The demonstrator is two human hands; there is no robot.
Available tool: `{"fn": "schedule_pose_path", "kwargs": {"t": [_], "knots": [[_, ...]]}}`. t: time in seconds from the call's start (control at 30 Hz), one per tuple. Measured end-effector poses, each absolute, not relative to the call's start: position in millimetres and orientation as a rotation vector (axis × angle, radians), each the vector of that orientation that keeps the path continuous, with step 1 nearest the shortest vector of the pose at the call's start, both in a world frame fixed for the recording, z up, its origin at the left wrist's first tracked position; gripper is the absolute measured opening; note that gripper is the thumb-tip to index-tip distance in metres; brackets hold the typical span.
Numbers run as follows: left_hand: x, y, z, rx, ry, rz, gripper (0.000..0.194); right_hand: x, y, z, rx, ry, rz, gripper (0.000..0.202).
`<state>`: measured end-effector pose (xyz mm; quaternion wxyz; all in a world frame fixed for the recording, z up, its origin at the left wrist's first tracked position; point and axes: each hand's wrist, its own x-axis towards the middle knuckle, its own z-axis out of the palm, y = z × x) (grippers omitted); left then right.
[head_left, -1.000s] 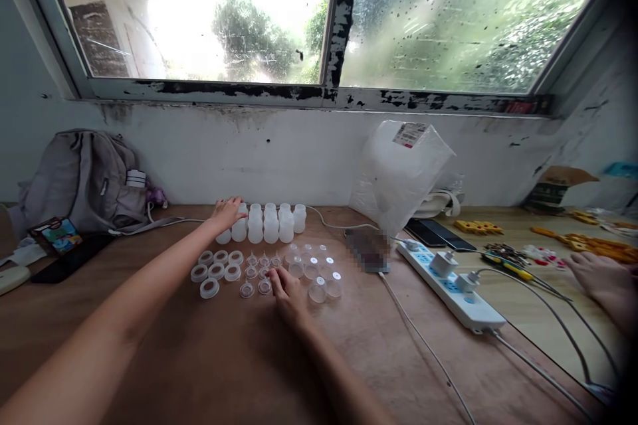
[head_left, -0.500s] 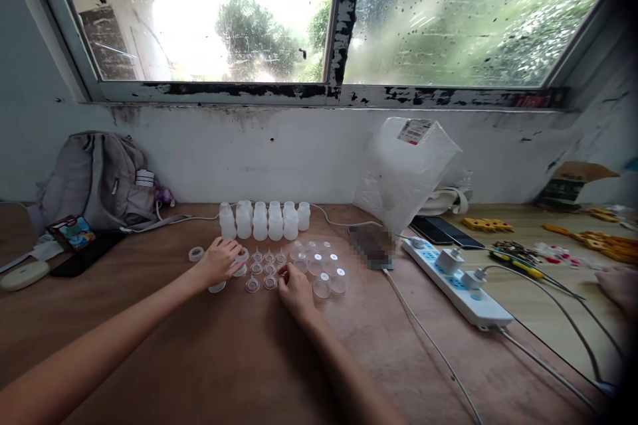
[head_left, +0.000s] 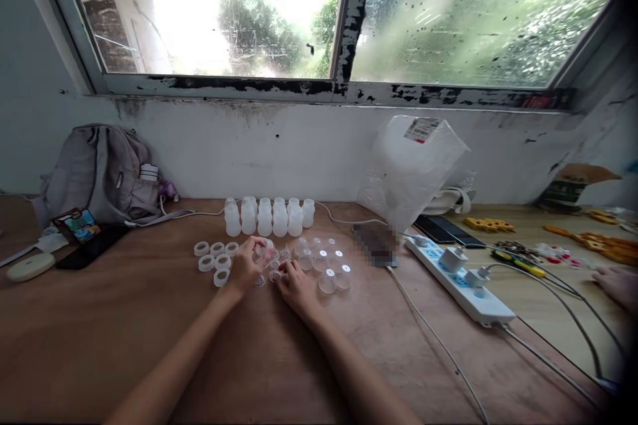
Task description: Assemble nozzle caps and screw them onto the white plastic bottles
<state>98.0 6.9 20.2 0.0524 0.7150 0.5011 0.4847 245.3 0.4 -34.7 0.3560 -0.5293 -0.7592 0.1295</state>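
My left hand [head_left: 245, 267] is over the left side of a group of clear silicone bottle nipples [head_left: 285, 255]. Its fingers, blurred, are closed on a whitish ring [head_left: 268, 244]. Close by, my right hand [head_left: 296, 287] rests low over the same group, fingers curled together at its right side; what they pinch is hidden. More white screw rings [head_left: 216, 249] lie flat left of my left hand. Clear domed caps [head_left: 326, 282] stand right of my right hand. Behind them, frosted small bottles [head_left: 280, 220] stand upright in rows.
A blurred-out device [head_left: 373, 244] and a white power strip [head_left: 461, 289] with cables lie to the right. A plastic bag [head_left: 411, 163] leans on the wall. At the left sits a grey backpack [head_left: 102, 172]. Another person's hand [head_left: 615, 282] shows at far right.
My left hand has moved right from the rings to above the nipples, carrying a ring and uncovering other rings. My right hand stays almost in place. The view has shifted slightly.
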Motion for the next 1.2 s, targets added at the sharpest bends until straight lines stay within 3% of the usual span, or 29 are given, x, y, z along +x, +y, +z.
{"fn": "schedule_pose_path", "kwargs": {"t": [0.1,0.27,0.43,0.9,1.2], "knots": [[114,-5,7,2.107,1.426,1.639,0.018,245,2,-30,-1.283,-1.783,0.417,0.011],[117,-12,-13,2.371,1.259,1.565,0.039,242,-3,-21,-1.174,-1.597,0.514,0.025],[117,-9,-13,2.481,1.31,1.517,0.035,234,-11,-14,-1.052,-1.555,0.56,0.024],[118,-14,-7,2.273,1.245,1.483,0.027,244,-4,-7,-0.784,-0.894,1.418,0.027],[122,-18,-5,2.02,1.163,1.486,0.032,243,-4,-2,-0.762,-0.892,1.537,0.024]]}}
